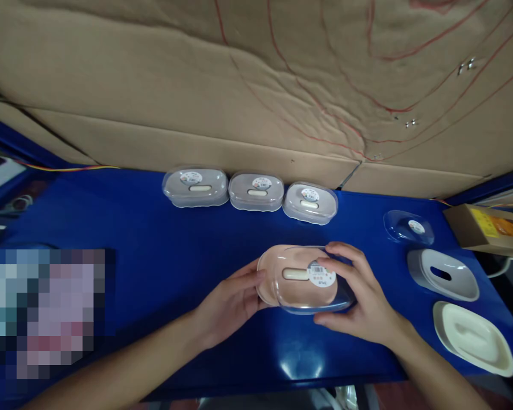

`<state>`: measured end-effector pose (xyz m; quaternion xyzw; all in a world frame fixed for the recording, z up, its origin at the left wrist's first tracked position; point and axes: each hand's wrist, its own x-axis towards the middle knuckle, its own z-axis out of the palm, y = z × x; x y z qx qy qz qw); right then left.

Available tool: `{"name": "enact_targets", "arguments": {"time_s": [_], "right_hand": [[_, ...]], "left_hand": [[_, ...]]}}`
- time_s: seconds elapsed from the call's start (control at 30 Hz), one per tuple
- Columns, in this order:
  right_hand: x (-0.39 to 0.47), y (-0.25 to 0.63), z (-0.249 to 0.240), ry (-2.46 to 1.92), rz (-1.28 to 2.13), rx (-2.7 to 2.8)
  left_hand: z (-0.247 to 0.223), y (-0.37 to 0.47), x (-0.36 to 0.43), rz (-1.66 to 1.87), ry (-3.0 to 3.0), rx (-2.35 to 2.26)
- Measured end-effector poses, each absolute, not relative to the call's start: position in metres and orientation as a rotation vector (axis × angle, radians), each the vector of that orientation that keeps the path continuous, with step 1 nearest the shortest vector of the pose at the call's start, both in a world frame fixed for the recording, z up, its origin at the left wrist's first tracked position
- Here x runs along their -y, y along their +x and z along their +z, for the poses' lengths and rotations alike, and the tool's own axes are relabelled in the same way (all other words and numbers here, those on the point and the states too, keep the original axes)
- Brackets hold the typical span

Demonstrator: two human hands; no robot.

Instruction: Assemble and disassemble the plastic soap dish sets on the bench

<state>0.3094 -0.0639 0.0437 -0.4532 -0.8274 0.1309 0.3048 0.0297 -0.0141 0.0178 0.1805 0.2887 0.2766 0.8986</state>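
My left hand (239, 287) grips the left end of a pink oval plastic dish (268, 273), which has a cream bar in a slot at its middle. My right hand (363, 293) is closed around the right end of a clear plastic lid (344, 299) with a round white label. The lid overlaps the pink dish but sits shifted to the right, so the dish's left rim shows uncovered. Whether the two touch, I cannot tell. Both are held above the blue table (166, 336).
Along the cardboard wall (154, 108) stand three grey lidded boxes (196, 196), (256, 201), (310, 213). On the right lie another clear lid (397, 225), a grey slotted dish (457, 270) and a cream oval tray (481, 341), near a cardboard box (465, 228). A blurred patch covers the left.
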Motion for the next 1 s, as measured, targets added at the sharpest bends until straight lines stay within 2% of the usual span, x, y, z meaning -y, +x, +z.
{"name": "enact_targets", "arguments": {"time_s": [0.67, 0.77, 1.0], "right_hand": [[0.066, 0.294, 0.013, -1.235, 0.465, 2.176], [0.067, 0.296, 0.013, -1.223, 0.687, 2.076], [0.061, 0.295, 0.017, -1.425, 1.395, 1.257]], "left_hand": [[0.012, 0.036, 0.014, 0.596, 0.523, -0.615], [0.012, 0.036, 0.015, 0.587, 0.532, -0.669], [0.014, 0.035, 0.018, 0.615, 0.551, -0.699]]}}
